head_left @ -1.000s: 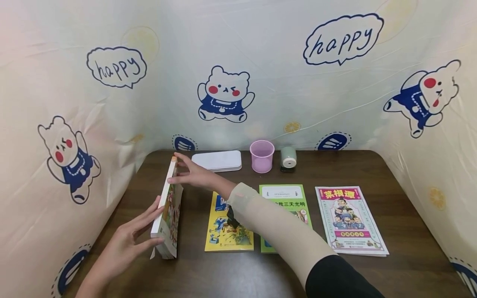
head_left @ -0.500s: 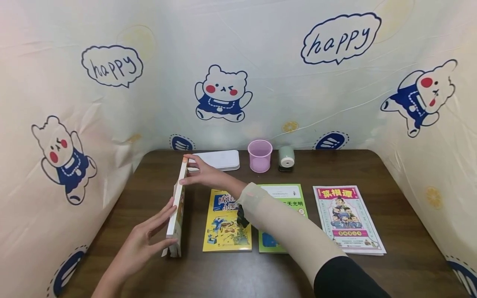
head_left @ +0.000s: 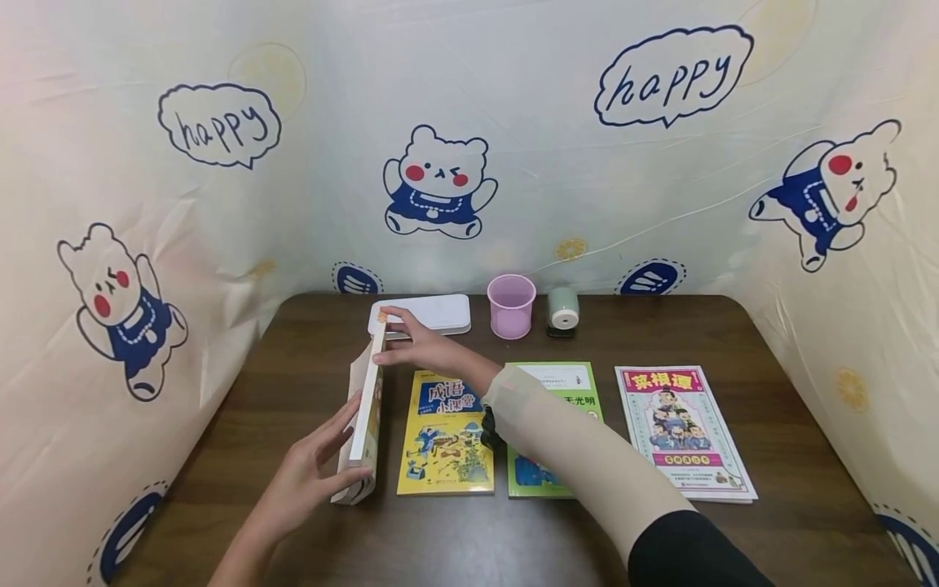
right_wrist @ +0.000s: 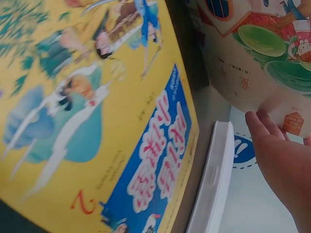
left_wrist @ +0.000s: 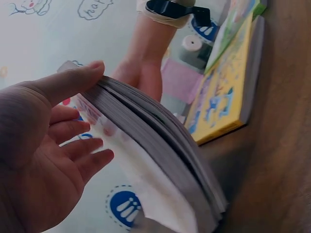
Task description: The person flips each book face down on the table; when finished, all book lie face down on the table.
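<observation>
A thick book (head_left: 369, 399) stands on edge at the left of the table, its white spine facing up and its pages hanging below. My left hand (head_left: 308, 477) grips its near end, thumb at the near corner and fingers along the left side. From the left wrist view, the loose page edges (left_wrist: 160, 136) fan and bend under the thumb. My right hand (head_left: 425, 341) holds the spine's far end between thumb and fingers. An illustrated cover (right_wrist: 262, 58) shows in the right wrist view, fingertips at its edge.
Right of it lie a yellow book (head_left: 443, 456), a green book (head_left: 546, 379), partly under my right forearm, and a pink-and-white book (head_left: 685, 432). Along the back are a white case (head_left: 440, 314), a pink cup (head_left: 512, 308) and a green pencil sharpener (head_left: 563, 308).
Both hands have moved right with the book, closer to the yellow book. It has tipped, so its left side now shows more and its right cover less.
</observation>
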Available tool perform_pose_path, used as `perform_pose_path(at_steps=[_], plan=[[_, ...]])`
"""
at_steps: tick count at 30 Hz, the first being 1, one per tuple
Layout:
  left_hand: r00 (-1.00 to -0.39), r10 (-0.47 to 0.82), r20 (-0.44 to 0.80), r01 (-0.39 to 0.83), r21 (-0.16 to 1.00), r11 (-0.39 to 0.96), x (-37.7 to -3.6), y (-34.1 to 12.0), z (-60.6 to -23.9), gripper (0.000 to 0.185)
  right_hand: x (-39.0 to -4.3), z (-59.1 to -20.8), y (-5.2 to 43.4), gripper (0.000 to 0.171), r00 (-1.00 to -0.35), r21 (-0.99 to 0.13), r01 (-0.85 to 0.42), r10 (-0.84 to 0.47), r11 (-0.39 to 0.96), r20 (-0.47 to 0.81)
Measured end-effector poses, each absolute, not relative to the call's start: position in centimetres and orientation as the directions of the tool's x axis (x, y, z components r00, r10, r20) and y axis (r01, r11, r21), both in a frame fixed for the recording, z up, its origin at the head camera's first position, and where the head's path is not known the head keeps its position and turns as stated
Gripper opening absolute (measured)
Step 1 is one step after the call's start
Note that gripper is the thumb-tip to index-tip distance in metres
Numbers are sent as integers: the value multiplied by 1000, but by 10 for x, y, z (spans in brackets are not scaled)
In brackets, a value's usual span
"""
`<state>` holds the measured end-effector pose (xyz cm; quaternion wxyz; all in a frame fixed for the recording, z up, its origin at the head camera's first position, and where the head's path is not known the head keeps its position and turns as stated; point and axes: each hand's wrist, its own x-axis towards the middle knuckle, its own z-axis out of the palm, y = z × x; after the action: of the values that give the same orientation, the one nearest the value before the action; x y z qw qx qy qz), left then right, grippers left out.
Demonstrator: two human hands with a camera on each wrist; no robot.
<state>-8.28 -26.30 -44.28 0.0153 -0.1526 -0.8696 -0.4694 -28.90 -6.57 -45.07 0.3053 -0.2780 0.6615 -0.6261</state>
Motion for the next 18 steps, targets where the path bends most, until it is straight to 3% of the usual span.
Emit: perform_pose_path(at_steps=[6,18], plan=[[-940,284,191,313,816,486,-86,-259,-455,97,-290,-460,-58,90,-656,-996,15,-751,92,-79],[-959,260,116,263,713,650,-90,-257,-468,91,-295,-473,-52,98,-688,-956,-104,-714,274,-129]])
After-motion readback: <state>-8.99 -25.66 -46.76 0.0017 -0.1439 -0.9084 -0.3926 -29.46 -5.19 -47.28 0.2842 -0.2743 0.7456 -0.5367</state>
